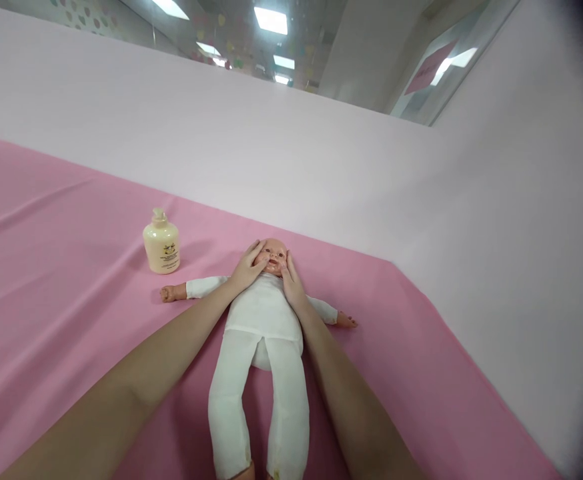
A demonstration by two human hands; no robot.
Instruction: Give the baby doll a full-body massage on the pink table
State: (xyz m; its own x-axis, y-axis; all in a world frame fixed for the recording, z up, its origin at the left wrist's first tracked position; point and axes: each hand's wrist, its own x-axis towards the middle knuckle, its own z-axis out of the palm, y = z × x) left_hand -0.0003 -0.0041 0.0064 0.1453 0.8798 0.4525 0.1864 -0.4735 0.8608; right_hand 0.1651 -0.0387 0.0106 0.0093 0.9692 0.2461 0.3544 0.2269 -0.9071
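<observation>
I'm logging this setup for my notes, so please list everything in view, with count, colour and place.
Baby doll: one, white body with pinkish head, face-up on the cloth
Pump bottle: one, pale yellow, upright left of the doll's head
Cloth: one, pink, beneath both
Wall: white, behind and right
Glass panel: one, greyish, top
Lights: several, white, in the glass
Rectangle: one, pink, glass's upper right
Left hand, right hand: two, bare, against either side of the doll's face
Forearms: two, bare, from the bottom edge
</observation>
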